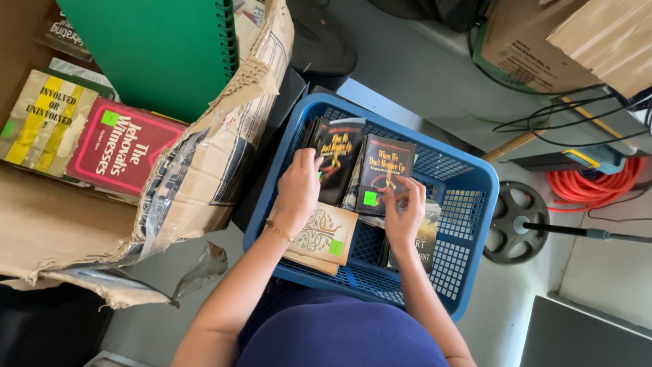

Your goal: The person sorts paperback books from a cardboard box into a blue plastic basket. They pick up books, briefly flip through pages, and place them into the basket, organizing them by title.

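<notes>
A blue plastic crate (468, 178) sits in front of me with several small books in it. My left hand (299, 190) rests on a dark-covered book (341, 153) at the crate's back left. My right hand (405, 207) pinches the lower edge of a second dark book (387, 170), next to a green sticker (370, 198) on its cover. A beige patterned booklet (326, 234) with a green sticker lies under my left wrist. Another dark book (424, 241) lies partly hidden beneath my right hand.
A torn cardboard box (204, 177) at left holds a red book (122, 146), a yellow-striped book (44, 115) and a green spiral notebook (156, 47). A film reel (516, 221), an orange coiled cable (587, 183) and cardboard boxes (523, 47) lie at right.
</notes>
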